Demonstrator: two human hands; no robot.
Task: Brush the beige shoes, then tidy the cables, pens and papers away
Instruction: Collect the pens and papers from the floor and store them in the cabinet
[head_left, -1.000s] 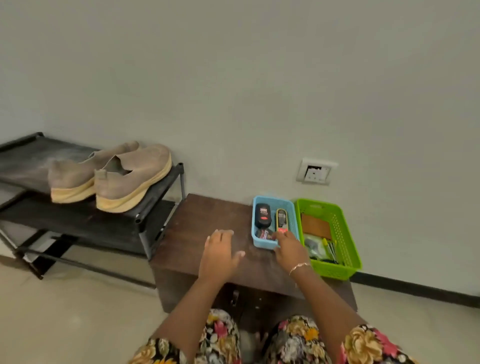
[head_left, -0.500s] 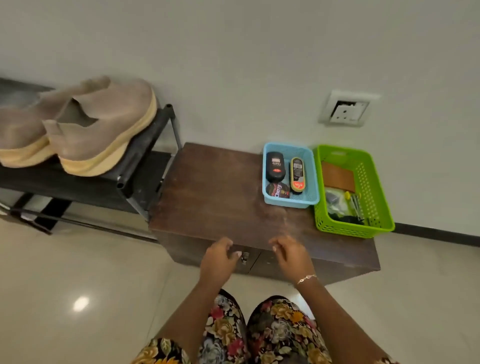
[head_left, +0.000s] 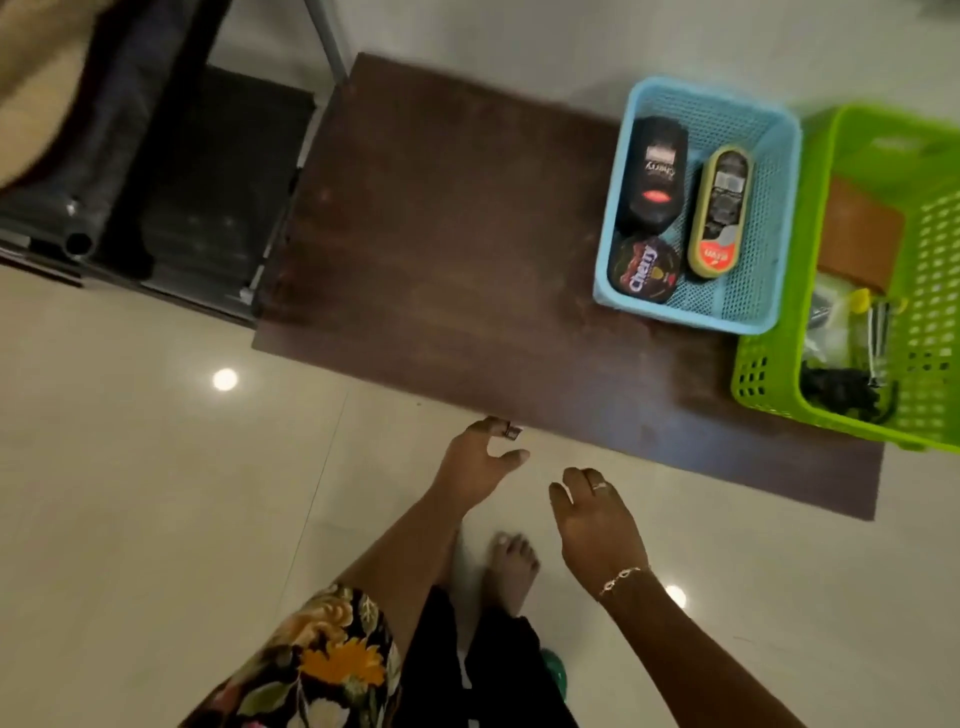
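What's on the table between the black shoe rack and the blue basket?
Nothing. In the head view, the stretch of brown table between the shoe rack and the blue basket is bare wood.

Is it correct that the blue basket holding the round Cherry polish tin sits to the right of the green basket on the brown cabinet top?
Not quite. The head view shows the blue basket to the left of the green basket, not the right. The rest holds: the round Cherry polish tin lies in the blue basket, and both baskets stand on the brown cabinet top.
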